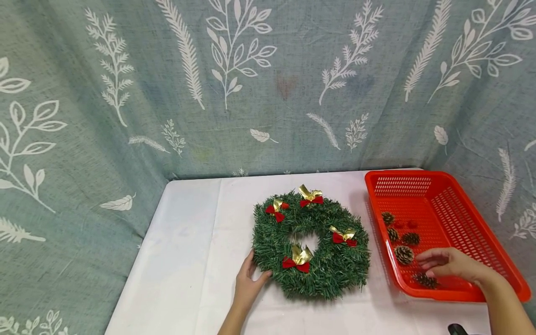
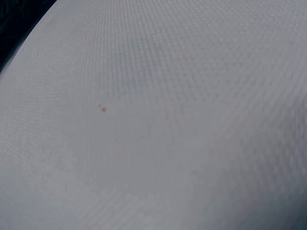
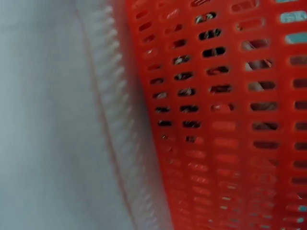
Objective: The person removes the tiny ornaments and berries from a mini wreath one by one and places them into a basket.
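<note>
A round green wreath (image 1: 335, 272) lies on the white-covered table, carrying several red bows with gold ribbon, such as the front bow (image 1: 296, 263). At its lower left edge is my left hand (image 1: 248, 284), thumb and forefinger spread apart and touching the greenery. My right hand (image 1: 454, 266) is inside the red basket (image 1: 448, 232), low over the pine cones, its fingers loosely bent with nothing visible between them. One pine cone (image 1: 404, 255) is just left of the fingertips; another cone (image 1: 425, 280) lies under the hand. Neither wrist view shows a hand.
More pine cones and two small red pieces (image 1: 412, 224) lie along the basket's left side. Perforated basket wall (image 3: 220, 110) fills the right wrist view. A leaf-patterned curtain (image 1: 259, 93) hangs behind the table (image 1: 184, 242). A dark object (image 1: 456, 329) shows at the bottom edge.
</note>
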{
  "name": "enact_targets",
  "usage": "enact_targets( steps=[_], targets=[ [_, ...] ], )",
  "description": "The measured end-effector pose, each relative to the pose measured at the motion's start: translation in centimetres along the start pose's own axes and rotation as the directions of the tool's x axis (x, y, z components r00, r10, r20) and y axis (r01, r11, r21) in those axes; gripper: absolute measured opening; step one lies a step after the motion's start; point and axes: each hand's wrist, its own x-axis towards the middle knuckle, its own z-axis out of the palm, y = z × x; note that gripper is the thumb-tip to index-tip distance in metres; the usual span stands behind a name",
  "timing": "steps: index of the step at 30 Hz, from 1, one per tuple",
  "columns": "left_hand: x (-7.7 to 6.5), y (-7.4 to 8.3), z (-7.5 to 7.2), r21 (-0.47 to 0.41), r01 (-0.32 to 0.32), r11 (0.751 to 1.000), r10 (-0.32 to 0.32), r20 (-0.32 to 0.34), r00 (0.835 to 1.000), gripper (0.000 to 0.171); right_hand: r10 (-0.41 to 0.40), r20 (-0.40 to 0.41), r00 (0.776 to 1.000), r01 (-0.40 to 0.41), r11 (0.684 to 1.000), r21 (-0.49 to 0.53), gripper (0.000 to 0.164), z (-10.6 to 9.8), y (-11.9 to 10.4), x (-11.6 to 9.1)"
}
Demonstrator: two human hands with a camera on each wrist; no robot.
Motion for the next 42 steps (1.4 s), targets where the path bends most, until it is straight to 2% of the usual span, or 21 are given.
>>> enact_targets(
  steps=[9,13,17,24,29,32,38,42],
  targets=[
    [0.0,0.1,-0.1,-0.007,0.018,1.000,-0.018,0.008,1.000,0.083,-0.082,-0.015,0.996,0.082,0.997,-0.002,0.043,0.6,-1.0,0.6],
    [0.0,0.2,-0.1,-0.011,0.021,1.000,-0.021,0.009,1.000,0.083,-0.092,-0.102,0.991,0.088,0.995,-0.047,0.040,1.4,-1.5,1.0],
    [0.0,0.0,0.0,-0.018,0.012,1.000,-0.012,0.001,1.000,0.082,-0.116,-0.198,0.973,0.094,0.989,-0.118,0.037,2.5,-1.6,1.6],
    [0.0,-0.1,0.0,-0.006,0.007,1.000,-0.007,-0.005,1.000,0.082,-0.167,-0.301,0.939,0.113,0.976,-0.189,0.035,4.1,-1.8,2.5],
    [0.1,-0.3,0.0,0.002,-0.018,1.000,0.018,-0.011,1.000,0.081,-0.183,-0.416,0.891,0.106,0.974,-0.201,0.036,5.3,-2.5,3.2],
    [0.1,-0.4,0.0,-0.007,-0.010,1.000,0.010,-0.013,1.000,0.080,-0.192,-0.480,0.856,0.097,0.972,-0.215,0.036,6.0,-2.9,3.5],
    [0.1,-0.3,0.0,-0.006,0.013,1.000,-0.013,-0.006,1.000,0.081,-0.149,-0.628,0.764,0.001,0.973,-0.231,0.041,7.5,-3.4,4.3],
    [0.1,-0.3,0.1,0.005,-0.007,1.000,0.007,-0.007,1.000,0.080,-0.173,-0.687,0.706,0.034,0.977,-0.211,0.042,8.5,-3.5,5.1]
  ],
)
